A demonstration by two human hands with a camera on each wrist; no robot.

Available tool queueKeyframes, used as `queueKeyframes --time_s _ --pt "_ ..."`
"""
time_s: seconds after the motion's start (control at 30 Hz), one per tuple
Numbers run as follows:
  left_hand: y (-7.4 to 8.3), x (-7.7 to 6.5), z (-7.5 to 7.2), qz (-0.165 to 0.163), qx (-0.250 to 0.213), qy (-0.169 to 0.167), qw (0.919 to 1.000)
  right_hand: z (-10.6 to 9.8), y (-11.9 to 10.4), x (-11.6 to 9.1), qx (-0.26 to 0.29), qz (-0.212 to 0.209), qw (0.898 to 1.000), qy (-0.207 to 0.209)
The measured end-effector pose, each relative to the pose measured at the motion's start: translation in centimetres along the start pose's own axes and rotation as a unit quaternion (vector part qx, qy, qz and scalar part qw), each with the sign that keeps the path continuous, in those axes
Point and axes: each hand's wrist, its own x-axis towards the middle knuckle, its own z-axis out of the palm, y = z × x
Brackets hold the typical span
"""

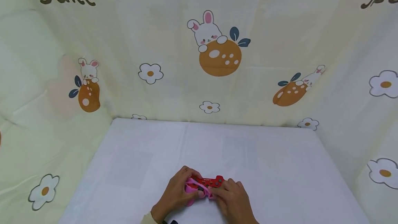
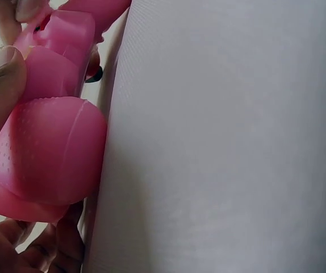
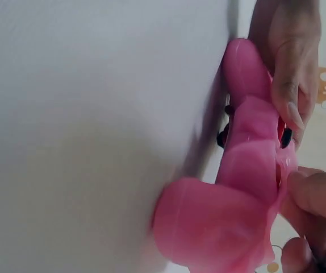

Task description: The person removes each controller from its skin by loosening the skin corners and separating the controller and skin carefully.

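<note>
While both hands curl together, they grip a red controller in its pink cover.

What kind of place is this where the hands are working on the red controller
Probably a small curtained-off tabletop booth rather than a lived-in room. A white-covered table is walled on three sides by a cartoon bunny-print cloth, and both hands hold only a red game controller in a pink cover.
</note>
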Motion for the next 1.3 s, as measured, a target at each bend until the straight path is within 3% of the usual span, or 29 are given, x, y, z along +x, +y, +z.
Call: queueKeyframes --time_s 0.17,0.63,0.87,0.97,1.1,1.3 --pt "-0.1 -0.1 -0.1 -0.018 -0.015 -0.007 0.9997 0.0 -0.5 0.8 -0.009 0.030 0.999 0.012" --pt "0.0 0.0 -0.5 -0.023 -0.004 0.003 0.9997 -0.1 -0.9 1.5 0.000 0.084 0.995 -0.056" --pt "-0.3 0.0 -0.1 -0.028 -0.021 -0.007 0.9994 0.2 -0.8 1.7 0.026 0.161 0.985 -0.058" --pt "-0.3 0.0 0.0 -0.033 -0.023 -0.008 0.9992 0.2 -0.9 1.8 0.031 0.176 0.982 -0.068" --pt "-0.2 -0.1 0.0 -0.040 -0.020 -0.006 0.9990 0.0 -1.1 1.9 0.024 0.189 0.976 -0.104" --pt "-0.2 0.0 0.1 -0.024 -0.016 0.000 0.9996 -0.7 -0.8 2.6 -0.003 0.190 0.966 -0.173"
